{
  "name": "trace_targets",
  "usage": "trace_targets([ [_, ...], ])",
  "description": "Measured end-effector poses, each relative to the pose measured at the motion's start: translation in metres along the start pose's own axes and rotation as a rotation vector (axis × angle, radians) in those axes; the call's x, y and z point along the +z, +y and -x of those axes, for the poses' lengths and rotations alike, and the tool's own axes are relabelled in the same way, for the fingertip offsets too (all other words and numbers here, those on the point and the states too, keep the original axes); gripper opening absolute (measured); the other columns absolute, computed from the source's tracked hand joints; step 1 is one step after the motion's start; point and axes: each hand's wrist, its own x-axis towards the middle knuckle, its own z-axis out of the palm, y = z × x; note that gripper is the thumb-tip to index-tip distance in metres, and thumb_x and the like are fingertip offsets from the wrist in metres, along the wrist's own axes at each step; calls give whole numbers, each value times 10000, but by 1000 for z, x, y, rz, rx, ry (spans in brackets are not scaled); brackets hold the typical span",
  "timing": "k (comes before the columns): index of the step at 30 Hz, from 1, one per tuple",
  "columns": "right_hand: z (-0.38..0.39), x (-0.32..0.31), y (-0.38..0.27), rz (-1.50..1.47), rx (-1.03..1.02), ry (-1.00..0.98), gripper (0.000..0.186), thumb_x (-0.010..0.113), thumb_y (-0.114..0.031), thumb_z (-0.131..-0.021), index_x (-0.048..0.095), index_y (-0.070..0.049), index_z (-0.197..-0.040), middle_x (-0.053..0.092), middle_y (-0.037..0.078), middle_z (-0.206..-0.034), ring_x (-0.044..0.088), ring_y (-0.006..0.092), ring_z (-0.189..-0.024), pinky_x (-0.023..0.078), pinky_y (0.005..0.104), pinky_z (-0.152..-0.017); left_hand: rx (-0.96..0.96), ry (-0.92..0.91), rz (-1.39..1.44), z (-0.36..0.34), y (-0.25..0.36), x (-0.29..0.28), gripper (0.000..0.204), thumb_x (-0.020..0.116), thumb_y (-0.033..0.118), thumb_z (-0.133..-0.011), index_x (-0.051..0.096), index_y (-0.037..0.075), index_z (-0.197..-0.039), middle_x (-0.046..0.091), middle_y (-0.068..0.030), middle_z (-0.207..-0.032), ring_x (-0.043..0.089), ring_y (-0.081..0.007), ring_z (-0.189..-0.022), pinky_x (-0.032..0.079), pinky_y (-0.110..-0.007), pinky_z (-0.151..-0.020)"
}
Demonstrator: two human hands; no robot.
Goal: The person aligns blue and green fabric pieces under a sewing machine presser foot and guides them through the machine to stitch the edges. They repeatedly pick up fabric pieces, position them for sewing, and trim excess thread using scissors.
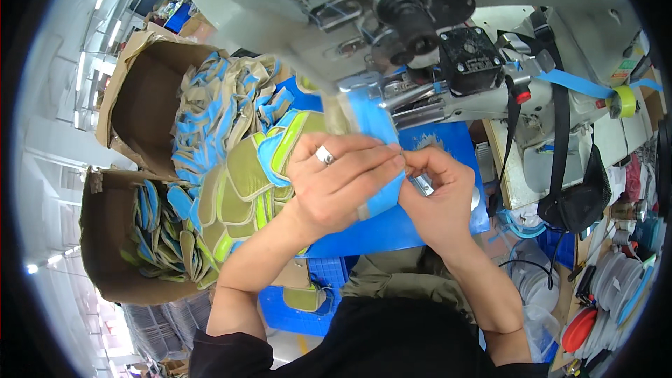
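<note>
The blue cloth (376, 117) is between the person's hands, above the blue table (399, 236) and just below the head of the sewing machine (470, 106). It looks light, soft and floppy, hardly fragile, and apt to fold or slip if held at one point only. The best hold is probably by opposite edges, lightly stretched, with fingertips clear of the machine's metal parts.

The left hand (343, 178) lies across the cloth, fingers together and nearly straight, closed on it near its right edge; its thumb is hidden. The right hand (441, 196) is curled, with index finger and thumb apart and their tips at that same edge; whether they pinch it cannot be told. A small metal part (423, 183) shows between them, too covered to identify.

Counted outward, there is one cloth in hand, one ring (324, 155) on the left hand and one machine. To the left stand two cartons, an upper one (140, 94) and a lower one (108, 238). The green pieces (248, 168) and the blue-and-tan strips (224, 112) overlap too much for a count. To the right are one yellow roll (621, 101), one black pouch (581, 196) and one red disc (580, 329).
</note>
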Motion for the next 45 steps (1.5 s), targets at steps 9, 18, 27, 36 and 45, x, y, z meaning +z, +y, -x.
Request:
trace_targets([
  [9,-29,11,1,78,4,36,168,761,-14,-804,751,-1,-972,733,62,-813,653,105,-752,506,271,-703,35,92,-15,-16,-32,13,241,765,183,-695,773,99,-921,759,-1,-930,725,-163,-868,443,-298,-740],
  [18,-32,14,4,244,-297,139,220,832,-23,-755,733,-41,-951,712,78,-836,709,199,-754,546,327,-672,-2,230,112,0,-38,24,241,852,151,-723,752,83,-930,766,-59,-966,732,-205,-864,463,-312,-759],
  [27,-25,17,20,237,-328,142,226,819,20,-746,701,-42,-928,700,95,-839,699,247,-757,540,343,-675,66,207,125,1,-33,24,248,862,159,-732,755,95,-947,763,-47,-977,735,-207,-876,457,-319,-768],
  [36,-25,17,20,246,-294,143,167,789,19,-771,697,-28,-902,704,105,-830,708,239,-753,547,321,-693,111,140,24,-4,-31,19,252,791,182,-718,777,120,-962,755,-4,-980,714,-163,-868,422,-323,-804],
  [45,-28,26,17,98,-144,195,185,788,17,-779,735,-27,-951,750,77,-848,713,149,-764,539,290,-690,138,113,-51,-10,-43,19,250,751,205,-718,777,125,-953,765,9,-977,691,-151,-867,390,-330,-827],
])
